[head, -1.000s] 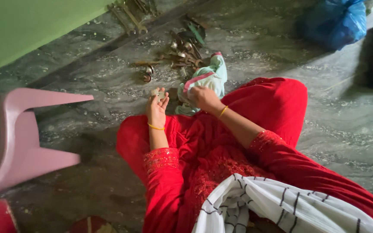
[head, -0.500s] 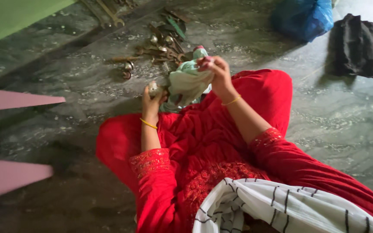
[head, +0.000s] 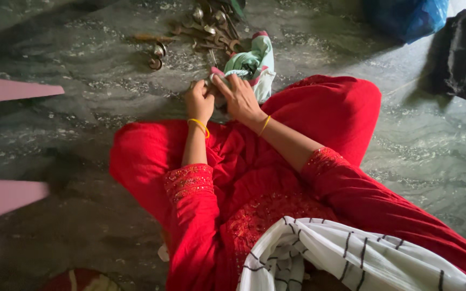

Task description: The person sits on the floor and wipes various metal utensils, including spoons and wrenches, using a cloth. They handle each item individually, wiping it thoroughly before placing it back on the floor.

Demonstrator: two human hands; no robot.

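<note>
Now, head view:
Left hand (head: 199, 101): curled around a small metal piece, hard to see.
Right hand (head: 239, 96): fingers spread, pressing the soft pale green cloth with pink trim (head: 254, 66) on the grey stone floor (head: 82, 108).
Rusty metal tools pile (head: 206, 27): near the floor's top edge, looks not wiped yet.

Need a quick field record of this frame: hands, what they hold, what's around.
setting: person seated on a grey stone floor, head view looking down
left hand: left hand closed around a small item, too hidden to identify
right hand: right hand pressing on a pale green cloth with pink trim
hands relation: side by side, touching
nearby: pile of rusty metal tools on the floor just beyond the cloth
far right: blue plastic bag, black bag
left edge: pink plastic chair
</note>
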